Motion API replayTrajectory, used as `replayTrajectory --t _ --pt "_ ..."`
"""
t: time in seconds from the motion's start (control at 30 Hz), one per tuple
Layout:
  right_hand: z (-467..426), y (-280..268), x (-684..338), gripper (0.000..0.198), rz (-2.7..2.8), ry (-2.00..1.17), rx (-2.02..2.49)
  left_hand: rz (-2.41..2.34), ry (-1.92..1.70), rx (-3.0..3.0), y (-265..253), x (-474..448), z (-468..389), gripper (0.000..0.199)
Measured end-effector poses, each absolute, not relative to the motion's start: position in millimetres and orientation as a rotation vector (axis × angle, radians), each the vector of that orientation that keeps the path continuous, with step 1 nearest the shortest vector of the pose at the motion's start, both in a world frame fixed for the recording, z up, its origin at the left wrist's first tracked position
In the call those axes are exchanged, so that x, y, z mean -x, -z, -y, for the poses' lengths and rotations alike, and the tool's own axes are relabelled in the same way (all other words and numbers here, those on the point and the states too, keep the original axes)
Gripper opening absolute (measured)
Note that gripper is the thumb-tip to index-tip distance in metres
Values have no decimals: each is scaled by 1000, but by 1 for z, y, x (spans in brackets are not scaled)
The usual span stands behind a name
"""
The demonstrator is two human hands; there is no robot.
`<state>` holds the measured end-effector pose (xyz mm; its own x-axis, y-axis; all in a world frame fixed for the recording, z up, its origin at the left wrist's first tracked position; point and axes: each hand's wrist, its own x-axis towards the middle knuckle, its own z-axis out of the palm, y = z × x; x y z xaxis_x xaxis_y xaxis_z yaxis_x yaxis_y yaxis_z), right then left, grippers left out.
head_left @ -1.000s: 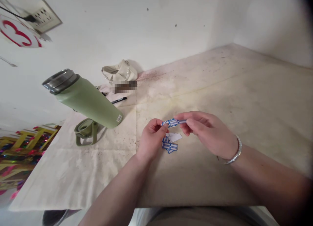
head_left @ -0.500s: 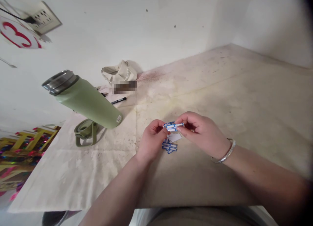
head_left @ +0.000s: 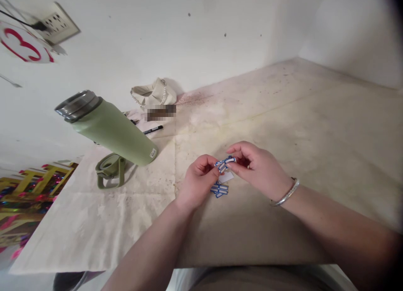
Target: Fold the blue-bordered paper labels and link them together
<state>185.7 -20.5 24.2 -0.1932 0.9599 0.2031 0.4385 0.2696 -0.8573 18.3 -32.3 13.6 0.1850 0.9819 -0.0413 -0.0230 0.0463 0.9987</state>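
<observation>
Pale wall (head_left: 220, 64) and a stained, creased cloth (head_left: 267, 236) set the stage in the head view, with a socket (head_left: 58, 24) high on the left and a red-marked sign (head_left: 22, 43) below it. Eyes down to the middle now: the left hand (head_left: 197, 182) has thumb and fingers pinched on one end of a little cluster of blue-edged pieces (head_left: 225, 163), held up off the cloth, and the right hand (head_left: 258, 169), bracelet (head_left: 288, 194) at the wrist, grips the other end between thumb and fingers. So both hands are clamped on the same cluster, close together; whether their fingertips touch, you can't tell. Just below lies a loose pile (head_left: 220, 190) of similar pieces, a white card (head_left: 226, 177) right by it. How far along? Looks like mid-handling: one lot is down on the cloth, while the held lot isn't laid down yet, and the count is too small to read. Off to the left stands a green bottle (head_left: 119, 136), its lid (head_left: 110, 171) off and lying near its base, with a pen (head_left: 153, 130) behind and a cream bag (head_left: 154, 96) near the wall.
</observation>
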Motion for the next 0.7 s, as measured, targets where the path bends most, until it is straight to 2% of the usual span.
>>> replayTrajectory --t 0.27,0.43,0.7 --pt "18 -23 -185 34 1698 -868 1302 -1053 -1074 -1246 -15 -19 32 15" --pt "17 -25 -185 14 1751 -1085 1266 -1058 -1074 -1251 -14 -18 33 16" --pt "17 -26 -185 13 1782 -1042 1297 -1084 -1045 -1237 -16 -19 34 24"
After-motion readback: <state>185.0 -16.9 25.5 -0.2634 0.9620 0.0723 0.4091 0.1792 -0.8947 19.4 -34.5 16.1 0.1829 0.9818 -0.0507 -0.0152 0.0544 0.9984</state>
